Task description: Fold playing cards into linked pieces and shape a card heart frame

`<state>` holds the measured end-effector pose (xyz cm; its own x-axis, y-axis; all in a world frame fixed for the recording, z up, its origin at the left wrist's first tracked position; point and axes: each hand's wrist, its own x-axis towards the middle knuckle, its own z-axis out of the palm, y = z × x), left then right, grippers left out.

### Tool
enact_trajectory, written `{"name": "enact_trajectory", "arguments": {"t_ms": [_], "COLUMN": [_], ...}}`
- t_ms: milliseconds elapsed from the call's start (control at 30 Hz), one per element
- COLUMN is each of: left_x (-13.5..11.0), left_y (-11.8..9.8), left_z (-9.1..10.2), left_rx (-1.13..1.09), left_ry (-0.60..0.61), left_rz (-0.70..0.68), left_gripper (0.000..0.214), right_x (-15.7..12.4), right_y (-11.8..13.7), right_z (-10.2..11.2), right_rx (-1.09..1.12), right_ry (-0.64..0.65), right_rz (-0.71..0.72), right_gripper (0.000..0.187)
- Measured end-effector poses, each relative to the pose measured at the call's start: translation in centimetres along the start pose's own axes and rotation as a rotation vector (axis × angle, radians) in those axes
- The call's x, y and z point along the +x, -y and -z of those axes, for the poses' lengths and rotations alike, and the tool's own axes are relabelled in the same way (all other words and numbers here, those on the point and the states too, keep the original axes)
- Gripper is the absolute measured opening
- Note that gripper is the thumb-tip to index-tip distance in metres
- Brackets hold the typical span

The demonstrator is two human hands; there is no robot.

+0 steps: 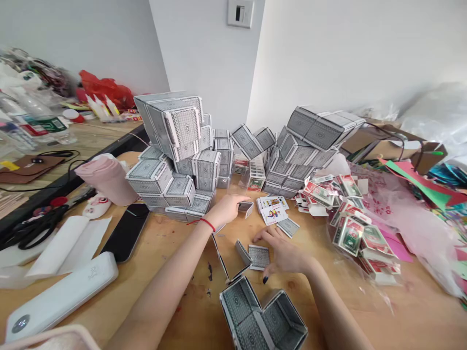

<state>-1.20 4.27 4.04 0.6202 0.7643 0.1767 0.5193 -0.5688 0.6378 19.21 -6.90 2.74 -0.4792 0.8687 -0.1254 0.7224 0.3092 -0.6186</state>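
My left hand [226, 209], with a red string on its wrist, reaches forward and its fingers close on a folded grey-backed playing card [245, 208]. My right hand [283, 253] lies flat on the wooden table [175, 272] with fingers spread, beside a flat grey-backed card [259, 256] and a bent card [242, 252]. Face-up cards [273, 210] lie just beyond it. Nearer me stands an open box folded from cards [260, 318]. Stacks of card cubes [175, 155] [306, 146] rise behind the hands.
Red and green card packets [350, 228] are heaped at the right, with pink plastic [401, 214] and coloured paper beyond. On the left lie a black phone [127, 231], a white case [58, 296], scissors [32, 228], a pink cup [107, 177] and water bottles [32, 121].
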Motion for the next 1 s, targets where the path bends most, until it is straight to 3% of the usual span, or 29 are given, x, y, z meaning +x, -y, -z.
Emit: {"name": "enact_trajectory", "arguments": {"t_ms": [100,200,400,600,1000], "left_x": [-0.1,0.0,0.2,0.3,0.0], "left_y": [-0.2,-0.2,0.3,0.7,0.8], "left_z": [0.0,0.1,0.0,-0.3,-0.5], "left_rx": [-0.032,-0.006,0.053,0.075,0.071], "left_ry": [-0.053,-0.061,0.039,0.08,0.091], "left_rz": [-0.007,-0.043,-0.107,-0.124,-0.072], "left_gripper": [0.052,0.043,0.041,0.054,0.069], "right_x": [0.1,0.5,1.6,1.7,2.5], "right_y": [0.6,0.2,-1.1,-1.0,-2.6], "right_z": [-0.1,-0.4,-1.1,-0.9,-2.1], "right_rx": [-0.051,-0.039,-0.011,0.058,0.078], "right_ry": [-0.01,-0.112,-0.394,-0.477,-0.78], "right_rz": [-0.039,-0.029,-0.01,-0.061,-0.116], "right_gripper": [0.051,0.041,0.04,0.039,0.042]}}
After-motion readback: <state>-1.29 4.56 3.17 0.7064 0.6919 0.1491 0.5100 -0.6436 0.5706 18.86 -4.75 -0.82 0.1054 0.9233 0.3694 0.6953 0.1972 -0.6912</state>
